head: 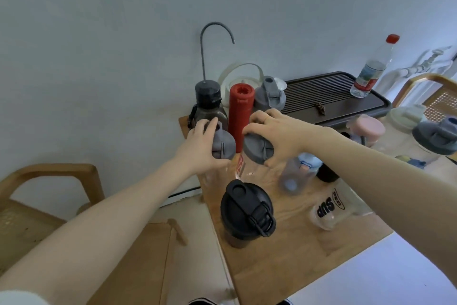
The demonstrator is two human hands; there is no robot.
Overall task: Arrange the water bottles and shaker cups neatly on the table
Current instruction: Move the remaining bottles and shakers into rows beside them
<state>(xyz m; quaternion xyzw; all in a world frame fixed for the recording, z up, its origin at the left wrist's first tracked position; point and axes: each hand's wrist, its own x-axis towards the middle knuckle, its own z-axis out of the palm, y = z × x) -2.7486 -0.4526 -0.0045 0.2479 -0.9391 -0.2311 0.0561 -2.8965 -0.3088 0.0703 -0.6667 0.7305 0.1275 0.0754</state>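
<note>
My left hand (202, 149) grips the grey lid of a clear shaker cup (223, 146) near the table's left edge. My right hand (277, 134) grips the grey lid of a second clear shaker cup (254, 150) just to its right. Behind them stand a tall red bottle (239, 112), a dark smoky bottle (209, 104) and a grey-lidded cup (269, 94). A black-lidded shaker (247, 210) stands in front. A small clear bottle with a blue cap (300, 171) and a clear "SUP" cup (330, 208) lie under my right forearm.
On the wooden table (284, 255), a dark slatted tea tray (329, 94) carries a red-capped plastic water bottle (371, 69). A pink-lidded cup (368, 129) and another grey-lidded shaker (437, 136) stand at right. A hooked water dispenser spout (215, 32) rises behind. Wooden chairs (49, 193) flank the table.
</note>
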